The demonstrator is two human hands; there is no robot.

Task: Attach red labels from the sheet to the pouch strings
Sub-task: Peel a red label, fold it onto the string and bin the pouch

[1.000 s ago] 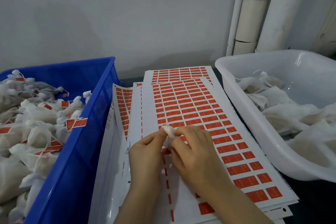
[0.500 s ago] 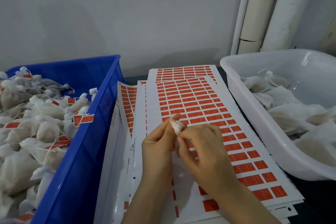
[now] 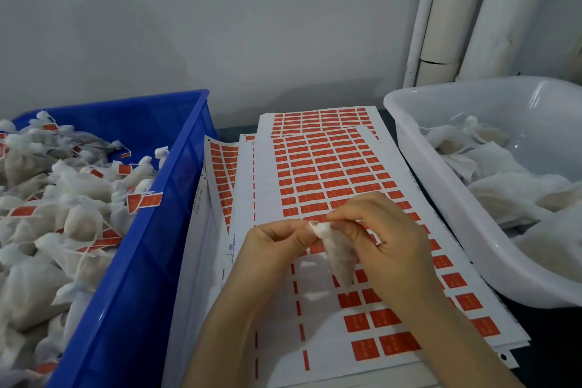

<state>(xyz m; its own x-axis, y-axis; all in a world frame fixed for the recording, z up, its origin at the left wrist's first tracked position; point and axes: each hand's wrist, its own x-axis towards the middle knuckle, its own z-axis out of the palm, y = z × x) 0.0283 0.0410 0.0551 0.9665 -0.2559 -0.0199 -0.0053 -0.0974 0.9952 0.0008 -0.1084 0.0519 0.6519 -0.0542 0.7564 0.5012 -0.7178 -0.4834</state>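
The left hand (image 3: pixel 277 246) and right hand (image 3: pixel 390 246) meet fingertip to fingertip, both pinching the gathered neck of a white pouch (image 3: pixel 340 258), whose body hangs just below the fingers. Its string is too fine to make out. Beneath the fingers lies the sheet (image 3: pixel 264 186), with red labels (image 3: pixel 318 189) running beyond the fingertips
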